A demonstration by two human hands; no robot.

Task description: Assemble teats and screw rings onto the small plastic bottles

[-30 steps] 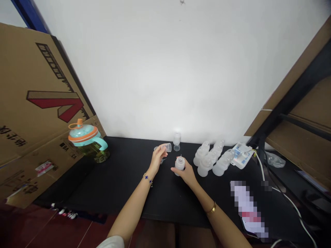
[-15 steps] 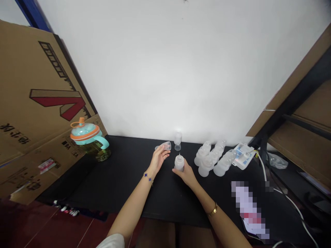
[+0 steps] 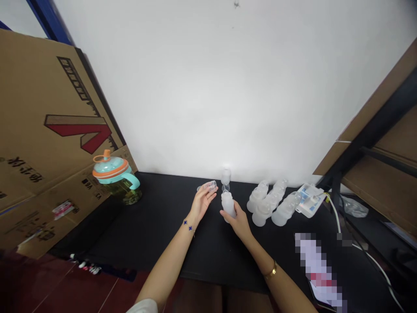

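Observation:
A clear plastic cap (image 3: 213, 186) rests in the fingers of my left hand (image 3: 201, 203), its round end pointing right. Part of another clear piece shows just behind those fingers, too small to name. My right hand (image 3: 238, 220) is wrapped round the body of a frosted white baby bottle (image 3: 229, 205), neck up and tilted a little to the left; a clear tip shows at its top. Behind it, against the wall, stands another small frosted bottle (image 3: 226, 175) with a clear part at its lower end. The two hands are apart from each other.
Several frosted bottles with clear tops (image 3: 262, 212) stand grouped on the black table (image 3: 156, 226). Beside them lie a white box with a cable (image 3: 309, 200) and a blurred-out phone (image 3: 321, 274). A teal-lidded jug (image 3: 119, 178) and large cartons (image 3: 29, 130) are on the left.
The bottle in my right hand has tilted, so more of its side shows. My left hand still holds the cap, fingers slightly more spread. The whole view has shifted slightly.

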